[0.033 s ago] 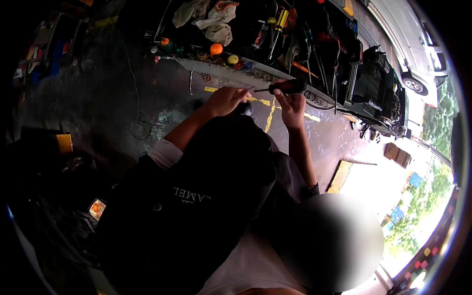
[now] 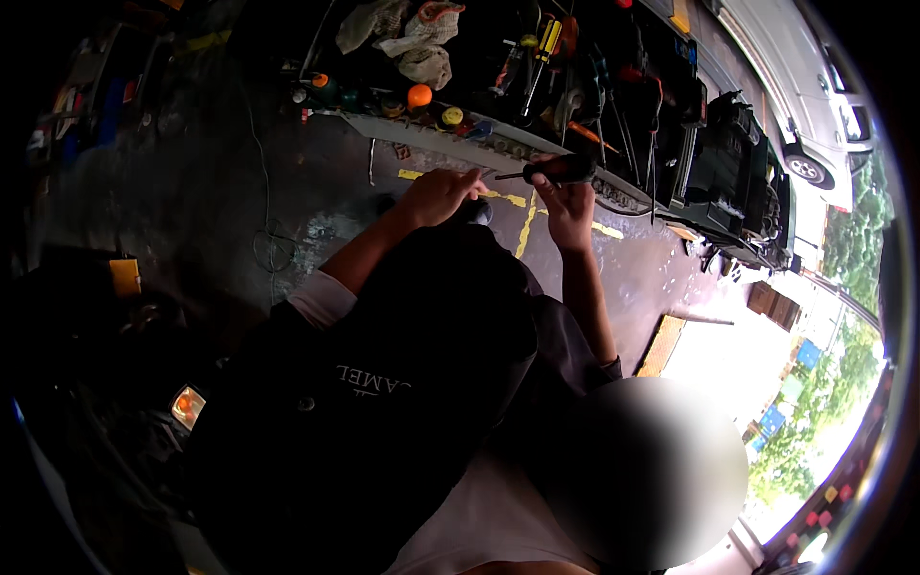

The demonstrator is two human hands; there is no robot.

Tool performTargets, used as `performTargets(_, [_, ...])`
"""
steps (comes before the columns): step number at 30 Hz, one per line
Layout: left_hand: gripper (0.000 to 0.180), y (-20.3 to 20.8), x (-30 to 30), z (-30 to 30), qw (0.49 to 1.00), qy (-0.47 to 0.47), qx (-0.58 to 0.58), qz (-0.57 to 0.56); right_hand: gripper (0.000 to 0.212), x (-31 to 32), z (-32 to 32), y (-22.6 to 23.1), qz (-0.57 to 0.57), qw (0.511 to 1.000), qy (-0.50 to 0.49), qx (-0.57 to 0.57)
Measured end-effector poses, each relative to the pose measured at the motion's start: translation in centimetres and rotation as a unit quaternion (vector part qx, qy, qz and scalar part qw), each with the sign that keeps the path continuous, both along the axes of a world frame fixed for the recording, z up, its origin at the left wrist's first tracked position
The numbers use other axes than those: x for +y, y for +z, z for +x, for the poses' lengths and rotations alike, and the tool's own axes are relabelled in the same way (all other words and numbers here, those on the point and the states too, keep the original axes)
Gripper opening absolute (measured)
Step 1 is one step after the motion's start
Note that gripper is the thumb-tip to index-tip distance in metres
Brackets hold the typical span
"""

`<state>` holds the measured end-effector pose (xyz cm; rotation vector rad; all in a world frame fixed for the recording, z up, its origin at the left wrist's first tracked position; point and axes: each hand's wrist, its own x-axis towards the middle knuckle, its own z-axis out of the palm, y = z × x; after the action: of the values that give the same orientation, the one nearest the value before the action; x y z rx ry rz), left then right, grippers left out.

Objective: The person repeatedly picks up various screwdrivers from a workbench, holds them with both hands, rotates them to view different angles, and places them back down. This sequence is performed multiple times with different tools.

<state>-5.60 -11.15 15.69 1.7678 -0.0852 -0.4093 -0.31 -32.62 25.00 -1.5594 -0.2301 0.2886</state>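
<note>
In my right hand [image 2: 567, 203] I grip a screwdriver by its handle [image 2: 565, 170], which is dark with some red. Its thin shaft points left, toward the fingertips of my left hand [image 2: 439, 197]. Those fingers are drawn together in a pinch, and whatever may be between them is too small to make out. A short gap shows between the shaft's end and the left fingertips. Both hands are raised in front of my dark vest, close to the near edge of the tool tray [image 2: 431, 134].
On the tray lie a yellow-handled screwdriver [image 2: 546, 48], pale work gloves [image 2: 426, 48], an orange-capped bottle [image 2: 419, 97] and several other tools. Black equipment [image 2: 724, 153] stands at the right. A loose cable [image 2: 273, 251] lies on the floor; a white vehicle [image 2: 786, 86] stands beyond.
</note>
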Motion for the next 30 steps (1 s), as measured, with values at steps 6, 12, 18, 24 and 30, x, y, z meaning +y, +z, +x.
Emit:
performTargets(6, [0.069,-0.8,-1.2,0.4,0.993,0.012,0.02,0.119,0.021,-1.7,1.9,-0.1,-0.036,0.998,0.037,-0.03])
performTargets(12, [0.049,-0.9,-3.0,0.4,0.976,0.04,-0.086,0.194,0.023,-2.3,3.1,-0.5,-0.02,0.999,0.044,-0.021])
performTargets(18, [0.042,-0.3,-4.1,0.8,0.979,0.035,-0.014,0.199,0.026,-3.6,4.2,-2.0,-0.068,0.994,0.074,-0.048])
performTargets(24, [0.044,0.0,-4.5,0.9,0.97,0.053,-0.059,0.228,0.029,-2.8,5.0,-1.5,-0.132,0.983,0.086,-0.093])
performTargets(30, [0.042,0.1,-4.0,1.7,0.961,0.051,0.003,0.273,0.026,-0.5,5.6,-0.5,-0.173,0.964,0.065,-0.191])
